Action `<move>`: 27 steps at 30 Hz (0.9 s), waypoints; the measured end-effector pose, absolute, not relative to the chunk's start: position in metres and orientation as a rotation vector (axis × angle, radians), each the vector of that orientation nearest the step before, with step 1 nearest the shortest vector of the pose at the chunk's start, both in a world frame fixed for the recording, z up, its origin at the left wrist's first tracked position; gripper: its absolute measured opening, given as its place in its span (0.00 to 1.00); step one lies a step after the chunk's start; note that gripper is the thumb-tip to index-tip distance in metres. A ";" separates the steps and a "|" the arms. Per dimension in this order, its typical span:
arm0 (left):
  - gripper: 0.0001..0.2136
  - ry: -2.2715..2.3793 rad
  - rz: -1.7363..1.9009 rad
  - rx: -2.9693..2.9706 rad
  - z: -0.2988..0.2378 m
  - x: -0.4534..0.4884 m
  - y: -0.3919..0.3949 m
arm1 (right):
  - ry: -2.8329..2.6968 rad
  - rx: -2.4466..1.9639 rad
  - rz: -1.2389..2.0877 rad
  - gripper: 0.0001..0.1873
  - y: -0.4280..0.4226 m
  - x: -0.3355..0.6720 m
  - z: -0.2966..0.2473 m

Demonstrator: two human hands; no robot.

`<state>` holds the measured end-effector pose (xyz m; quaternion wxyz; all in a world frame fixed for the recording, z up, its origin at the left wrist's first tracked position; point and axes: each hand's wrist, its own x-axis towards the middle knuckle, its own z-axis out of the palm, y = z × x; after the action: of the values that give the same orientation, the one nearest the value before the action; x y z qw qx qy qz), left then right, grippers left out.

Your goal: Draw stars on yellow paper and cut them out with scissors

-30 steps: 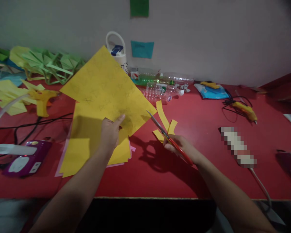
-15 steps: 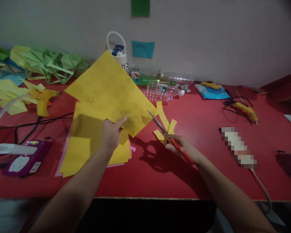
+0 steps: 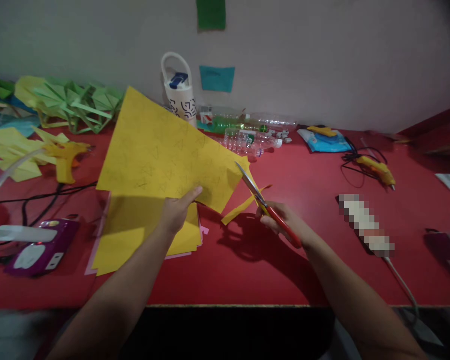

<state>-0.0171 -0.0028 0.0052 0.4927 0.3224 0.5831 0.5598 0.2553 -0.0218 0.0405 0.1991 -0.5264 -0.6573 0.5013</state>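
Wall: grey [image 3: 303, 60], two notes on it, one green [image 3: 211, 14], one teal [image 3: 217, 79], both beyond my fingers.
Table: red [image 3: 303, 175], spread beneath both hands.
Sheet: one in hand, yellow [image 3: 165, 150], reaching up and leftward from the left thumb; I see it has just swung round, its top corner now further left, while its right corner still meets the blades. I judge this to be a re-angling for the cut.
Left hand: [image 3: 174, 214] thumb above, fingers beneath, pinching the sheet's lower edge.
Right hand: [image 3: 290, 218] fingers curled round the handles of one pair of scissors [image 3: 272, 214]; I can't tell how far the blades are parted.
Strip: [image 3: 240, 210] one plain yellow length between my two hands, now turned nearly edge-on; whether the right fingers hold it, I can't tell. More yellow shows past the blades, too overlapped to count.
Stack: one, yellow [image 3: 135, 225], under the left hand, pink edges peeping out; layers uncountable.
Glue guns: two, one left of the left fingers [image 3: 64, 157], one well right of the right fingers [image 3: 378, 170].
Tumbler: one [image 3: 183, 100], beyond the sheet.
Bottles: [image 3: 251, 137] several beyond the blades, overlapping.
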 end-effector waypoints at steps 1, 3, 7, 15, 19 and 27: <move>0.14 1.421 1.365 0.754 0.007 -0.016 -0.002 | -1.836 -1.478 1.415 0.27 -0.022 0.255 0.040; 0.15 1.423 1.409 0.718 0.011 -0.014 -0.002 | -1.830 -1.477 1.450 0.28 -0.022 0.255 0.040; 0.16 1.385 1.511 0.787 0.013 -0.012 0.001 | -1.812 -1.457 1.518 0.27 -0.025 0.254 0.040; 0.14 1.333 1.598 0.809 0.013 -0.016 0.004 | -1.755 -1.441 1.601 0.29 -0.030 0.252 0.040; 0.12 1.286 1.611 0.801 0.019 -0.013 0.003 | -1.697 -1.465 1.642 0.28 -0.032 0.251 0.041; 0.17 1.250 1.587 0.680 0.024 -0.008 0.009 | -1.661 -1.481 1.685 0.25 -0.030 0.249 0.036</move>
<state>-0.0083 0.0085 0.0236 0.4836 0.2793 0.5133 0.6517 0.2491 -0.0305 0.0358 0.1741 -0.5225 -0.5858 0.5945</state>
